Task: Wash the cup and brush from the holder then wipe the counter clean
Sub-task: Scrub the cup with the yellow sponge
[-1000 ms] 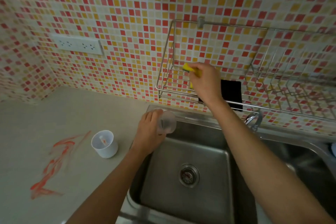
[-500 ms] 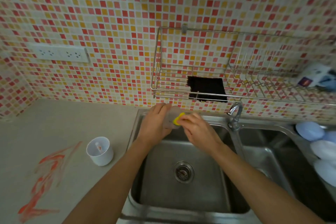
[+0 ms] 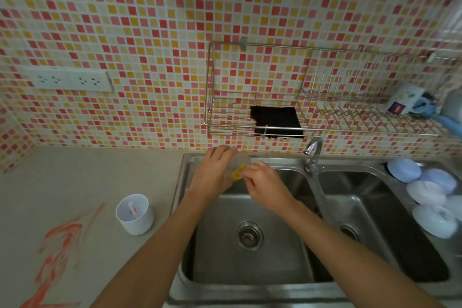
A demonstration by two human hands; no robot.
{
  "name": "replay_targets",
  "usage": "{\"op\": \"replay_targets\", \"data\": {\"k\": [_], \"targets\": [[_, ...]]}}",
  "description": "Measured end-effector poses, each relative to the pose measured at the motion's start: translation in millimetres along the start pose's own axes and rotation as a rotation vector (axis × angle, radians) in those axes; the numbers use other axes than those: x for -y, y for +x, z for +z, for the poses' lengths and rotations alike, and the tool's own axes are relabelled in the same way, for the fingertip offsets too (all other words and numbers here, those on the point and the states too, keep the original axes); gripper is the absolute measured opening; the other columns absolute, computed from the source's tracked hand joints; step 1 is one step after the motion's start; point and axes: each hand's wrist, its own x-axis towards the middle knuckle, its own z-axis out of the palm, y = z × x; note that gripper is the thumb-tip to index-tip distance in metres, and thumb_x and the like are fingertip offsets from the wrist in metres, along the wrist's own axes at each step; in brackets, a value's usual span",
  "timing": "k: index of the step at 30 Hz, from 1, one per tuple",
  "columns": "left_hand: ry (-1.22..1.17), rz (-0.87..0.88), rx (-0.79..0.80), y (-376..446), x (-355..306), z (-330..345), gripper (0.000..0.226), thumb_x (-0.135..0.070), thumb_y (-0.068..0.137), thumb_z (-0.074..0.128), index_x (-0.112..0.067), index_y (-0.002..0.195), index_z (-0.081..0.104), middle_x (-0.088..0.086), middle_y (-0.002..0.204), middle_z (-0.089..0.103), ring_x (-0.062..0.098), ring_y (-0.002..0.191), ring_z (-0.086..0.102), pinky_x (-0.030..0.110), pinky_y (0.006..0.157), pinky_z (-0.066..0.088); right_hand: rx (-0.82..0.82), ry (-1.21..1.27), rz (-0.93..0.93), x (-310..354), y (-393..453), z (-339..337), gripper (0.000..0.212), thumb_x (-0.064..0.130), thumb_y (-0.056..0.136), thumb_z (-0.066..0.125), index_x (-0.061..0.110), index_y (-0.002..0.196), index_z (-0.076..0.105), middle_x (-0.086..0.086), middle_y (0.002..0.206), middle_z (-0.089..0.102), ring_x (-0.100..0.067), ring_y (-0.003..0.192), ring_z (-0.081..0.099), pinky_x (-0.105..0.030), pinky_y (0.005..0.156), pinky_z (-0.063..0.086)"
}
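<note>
My left hand (image 3: 215,171) grips a clear plastic cup (image 3: 241,161) over the back of the left sink basin (image 3: 250,262). My right hand (image 3: 262,181) pinches a yellow sponge (image 3: 237,174) and presses it against the cup's mouth; most of the sponge is hidden by my fingers. A white holder (image 3: 136,215) stands on the counter left of the sink, with a small brush (image 3: 133,209) lying inside it. Orange-red smears (image 3: 62,237) streak the beige counter (image 3: 75,177) in front of the holder.
A wire rack (image 3: 312,130) on the tiled wall holds a black pad (image 3: 276,121). The tap (image 3: 312,152) stands between the two basins. Pale blue and white bowls (image 3: 430,195) lie at the right basin's edge. A wall socket (image 3: 70,80) sits at the left.
My right hand came down from the wire rack with the yellow sponge and met the cup held by my left hand. The view shifted right and up.
</note>
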Motion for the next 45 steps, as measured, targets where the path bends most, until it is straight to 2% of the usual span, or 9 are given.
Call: {"op": "replay_targets", "data": {"k": [3,9,17,21,29,36,40,43,45], "targets": [[-0.005,0.014,0.013,-3,12,-3,0.079,-0.017,0.062,0.081,-0.013,0.134,0.048,0.006,0.133,0.051,0.026,0.120,0.045,0.033,0.097,0.041,0.035,0.380,0.279,17,4,2,0.021,0.012,0.089,0.064,0.020,0.105,0.075,0.008,0.101,0.074,-0.004,0.092,0.064,-0.013,0.085,0.045],[-0.026,0.062,0.139,2,29,-4,0.082,-0.028,0.063,0.081,-0.015,0.135,0.045,0.001,0.131,0.050,0.019,0.118,0.045,0.036,0.100,0.041,0.146,-0.273,-0.227,-14,12,2,0.029,0.009,0.079,0.066,0.018,0.105,0.073,0.001,0.105,0.070,-0.021,0.095,0.058,-0.038,0.080,0.052],[-0.332,-0.094,0.233,6,35,-16,0.090,-0.019,0.067,0.081,-0.014,0.142,0.031,0.004,0.137,0.046,0.018,0.124,0.044,0.033,0.106,0.038,0.038,-0.361,-0.343,-16,24,9,0.027,0.008,0.077,0.074,0.015,0.103,0.069,-0.002,0.102,0.069,-0.023,0.094,0.062,-0.035,0.077,0.053],[-0.188,-0.169,0.056,4,36,-4,0.102,-0.049,0.056,0.086,-0.017,0.139,0.036,0.001,0.134,0.044,0.016,0.121,0.040,0.022,0.096,0.027,-0.047,-0.342,-0.343,-12,26,16,0.026,0.008,0.079,0.070,0.014,0.104,0.070,-0.001,0.105,0.070,-0.022,0.098,0.062,-0.034,0.083,0.052],[-0.217,-0.018,0.040,4,49,2,0.081,-0.027,0.056,0.087,-0.010,0.127,0.052,0.005,0.121,0.060,0.021,0.109,0.056,0.040,0.090,0.051,0.125,0.262,0.030,6,19,17,0.028,0.006,0.093,0.056,0.014,0.117,0.069,0.000,0.113,0.071,-0.012,0.104,0.063,-0.025,0.094,0.047],[-0.363,0.012,0.051,8,27,-2,0.074,-0.014,0.059,0.085,-0.015,0.126,0.054,0.000,0.121,0.058,0.007,0.108,0.049,0.008,0.090,0.033,0.177,-0.443,-0.348,-29,33,0,0.042,0.004,0.064,0.078,0.019,0.103,0.070,0.007,0.109,0.068,-0.017,0.111,0.059,-0.032,0.082,0.048],[-0.315,-0.007,0.099,13,25,-5,0.079,-0.018,0.059,0.087,-0.013,0.129,0.052,0.002,0.123,0.056,0.013,0.110,0.049,0.017,0.092,0.034,0.059,-0.054,-0.113,-16,17,14,0.035,-0.007,0.078,0.065,0.013,0.107,0.073,0.000,0.104,0.071,-0.016,0.099,0.063,-0.034,0.087,0.051],[-0.311,-0.015,0.138,8,31,0,0.081,-0.019,0.058,0.087,-0.014,0.130,0.050,0.002,0.125,0.054,0.016,0.114,0.049,0.025,0.097,0.039,0.078,0.402,0.273,1,4,15,0.028,0.002,0.092,0.059,0.015,0.112,0.073,0.007,0.097,0.072,0.008,0.078,0.061,-0.009,0.074,0.045],[-0.300,-0.004,0.151,3,31,5,0.079,-0.020,0.058,0.086,-0.015,0.129,0.051,0.002,0.126,0.054,0.016,0.115,0.050,0.031,0.100,0.042,0.116,0.372,0.240,-1,1,12,0.027,0.003,0.092,0.059,0.014,0.113,0.072,0.009,0.097,0.071,0.010,0.080,0.061,-0.007,0.074,0.044]]}}
